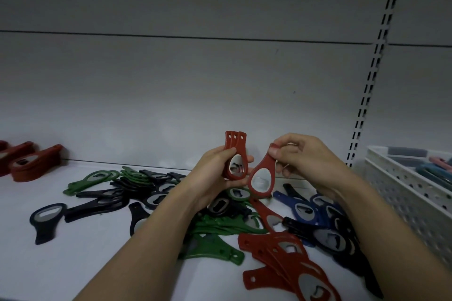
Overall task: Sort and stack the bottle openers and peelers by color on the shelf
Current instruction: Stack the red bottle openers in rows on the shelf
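Note:
My left hand [215, 173] grips a small upright stack of red bottle openers [235, 146], handles pointing up. Beside it, my right hand [300, 159] pinches the handle end of one more red bottle opener [264, 171], which hangs head down and touches the stack's lower edge. Below both hands, a mixed pile of bottle openers lies on the white shelf [97, 239]: green ones [220, 225], black ones [97, 205], blue ones [303, 208] and red ones [276, 252]. Two sorted red stacks [36, 164] stand at the far left against the back wall.
A white perforated basket [411, 193] with several coloured items stands at the right edge of the shelf. A slotted upright rail [369, 95] runs up the back wall. A single black opener [46, 220] lies apart at the left.

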Demonstrator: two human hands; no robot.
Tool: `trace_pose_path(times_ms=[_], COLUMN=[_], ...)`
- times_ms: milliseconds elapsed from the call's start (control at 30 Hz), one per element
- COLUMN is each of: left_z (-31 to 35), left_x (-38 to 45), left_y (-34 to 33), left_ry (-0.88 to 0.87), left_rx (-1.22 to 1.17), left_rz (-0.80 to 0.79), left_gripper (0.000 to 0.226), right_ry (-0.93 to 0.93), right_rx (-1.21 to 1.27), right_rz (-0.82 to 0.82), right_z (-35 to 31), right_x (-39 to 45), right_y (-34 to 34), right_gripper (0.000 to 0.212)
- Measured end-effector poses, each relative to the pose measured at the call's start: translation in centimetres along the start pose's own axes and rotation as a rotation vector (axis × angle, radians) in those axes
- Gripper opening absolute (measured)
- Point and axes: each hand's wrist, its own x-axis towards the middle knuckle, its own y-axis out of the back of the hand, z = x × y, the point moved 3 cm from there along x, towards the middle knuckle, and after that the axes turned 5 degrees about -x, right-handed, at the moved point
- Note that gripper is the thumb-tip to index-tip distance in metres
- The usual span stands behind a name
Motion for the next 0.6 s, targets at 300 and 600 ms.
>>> trace_pose_path(times_ms=[300,600], left_z=[0.0,0.2], left_x=[-0.7,-0.4], left_y=[-1.1,-0.2], left_ry=[0.018,-0.068], left_rx=[0.128,0.027], left_rz=[-0.180,-0.047], left_gripper=[0.031,0.022], right_ry=[0.014,0.013], right_rx=[0.254,-0.153], right_rz=[0.059,0.118], right_z=[-0.1,0.9], right_x=[0.2,0.5], right_y=[-0.4,-0.4], right_gripper=[0.015,0.008])
